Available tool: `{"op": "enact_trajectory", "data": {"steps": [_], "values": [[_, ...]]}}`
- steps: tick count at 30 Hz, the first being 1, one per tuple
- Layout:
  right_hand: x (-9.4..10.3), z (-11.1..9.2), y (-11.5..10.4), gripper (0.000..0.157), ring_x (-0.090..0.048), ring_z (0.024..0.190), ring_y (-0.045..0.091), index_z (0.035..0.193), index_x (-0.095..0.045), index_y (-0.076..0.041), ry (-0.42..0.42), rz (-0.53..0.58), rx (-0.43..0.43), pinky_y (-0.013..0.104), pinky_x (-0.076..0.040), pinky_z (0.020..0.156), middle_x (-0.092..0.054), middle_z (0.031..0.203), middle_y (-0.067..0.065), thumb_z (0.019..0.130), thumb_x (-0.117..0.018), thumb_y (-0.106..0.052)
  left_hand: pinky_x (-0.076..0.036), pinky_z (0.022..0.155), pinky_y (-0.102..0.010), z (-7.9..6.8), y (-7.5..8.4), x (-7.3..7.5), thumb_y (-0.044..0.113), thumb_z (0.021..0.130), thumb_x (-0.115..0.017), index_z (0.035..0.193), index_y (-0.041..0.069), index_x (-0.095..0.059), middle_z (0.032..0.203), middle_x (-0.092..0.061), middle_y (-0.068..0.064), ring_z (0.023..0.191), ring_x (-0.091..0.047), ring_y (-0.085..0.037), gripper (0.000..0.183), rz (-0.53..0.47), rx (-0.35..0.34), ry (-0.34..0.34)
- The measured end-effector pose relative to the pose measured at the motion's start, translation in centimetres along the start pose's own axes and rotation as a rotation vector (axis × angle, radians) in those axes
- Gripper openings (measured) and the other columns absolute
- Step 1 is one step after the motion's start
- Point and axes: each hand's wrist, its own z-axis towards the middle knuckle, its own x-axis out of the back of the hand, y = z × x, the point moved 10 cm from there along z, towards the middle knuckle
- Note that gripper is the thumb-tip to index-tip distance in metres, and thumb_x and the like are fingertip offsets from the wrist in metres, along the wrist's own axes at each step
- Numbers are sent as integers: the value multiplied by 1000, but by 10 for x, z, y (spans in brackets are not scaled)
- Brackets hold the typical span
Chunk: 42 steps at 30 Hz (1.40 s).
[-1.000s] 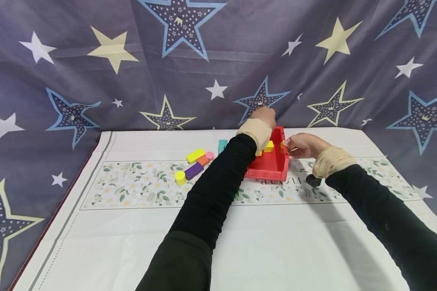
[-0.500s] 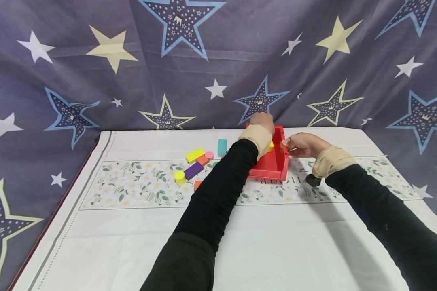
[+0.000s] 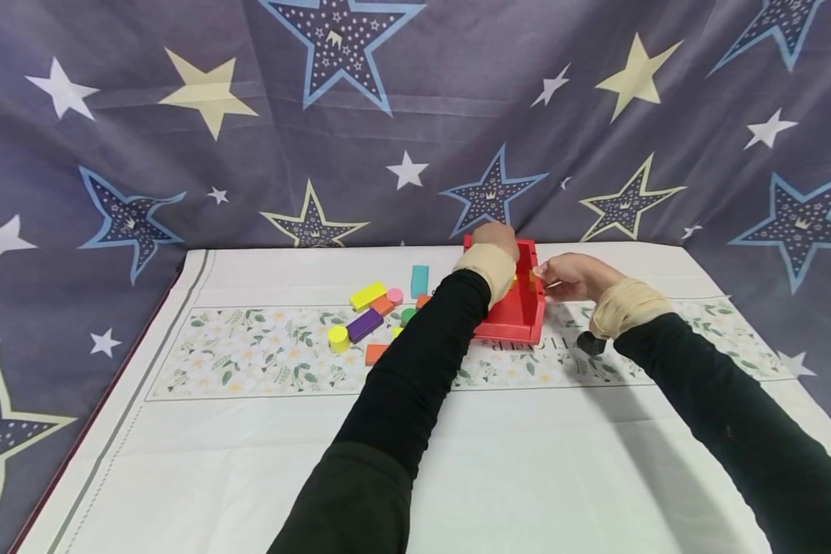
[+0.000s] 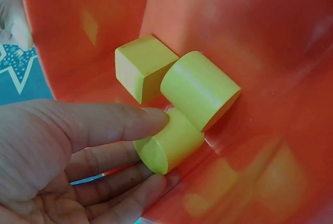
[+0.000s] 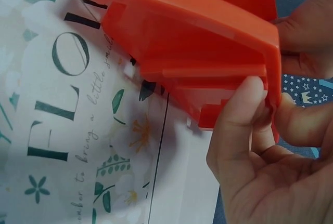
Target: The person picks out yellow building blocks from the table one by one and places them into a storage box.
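A red plastic bin [image 3: 511,327] stands toward the back of the table. My left hand [image 3: 496,238] reaches into it. In the left wrist view, its thumb and fingers pinch a yellow cylinder block [image 4: 179,143] inside the bin. Touching that block is a second yellow cylinder [image 4: 200,91], and a yellow cube [image 4: 145,68] lies just behind. My right hand [image 3: 575,277] grips the bin's right wall; close up in the right wrist view, thumb and fingers [image 5: 242,102] clasp the red edge. From the head view, my left hand and arm hide much of the bin's inside.
Left of the bin lie loose blocks: a teal block [image 3: 419,282], a purple block [image 3: 365,325], a yellow bar [image 3: 368,296], a yellow cylinder [image 3: 338,338], orange ones and others. A starry cloth [image 3: 415,123] hangs directly behind the white table cover [image 3: 526,462].
My left hand has sunk lower into the bin, and its forearm has shifted slightly right, uncovering several blocks. My right hand keeps its hold on the wall.
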Motion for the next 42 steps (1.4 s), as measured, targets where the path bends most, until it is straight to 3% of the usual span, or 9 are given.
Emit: {"op": "enact_trajectory", "data": {"steps": [15, 27, 42], "values": [[1, 7, 1, 26, -57, 70, 9, 86, -49, -11, -10, 14, 9, 21, -55, 65, -54, 79, -1, 97, -35, 8, -58, 88, -26, 3, -3, -5, 25, 105, -49, 131, 23, -67, 130, -69, 9, 111, -67, -7, 32, -20, 60, -8], [-2, 1, -1, 29, -55, 67, 9, 81, -47, -13, 3, 22, 4, 20, -53, 62, -50, 77, -1, 96, -35, 9, -57, 90, -24, -1, -1, -9, 21, 106, -48, 131, 22, -67, 129, -69, 8, 112, -67, -7, 32, -1, 16, 10], [-2, -1, -1, 29, -55, 66, 7, 82, -47, -13, -4, 5, 7, 19, -53, 63, -50, 77, -1, 97, -34, 9, -58, 85, -26, 10, 1, -19, 23, 102, -57, 130, 24, -69, 129, -70, 8, 110, -68, -8, 31, -26, 14, -5]]}}
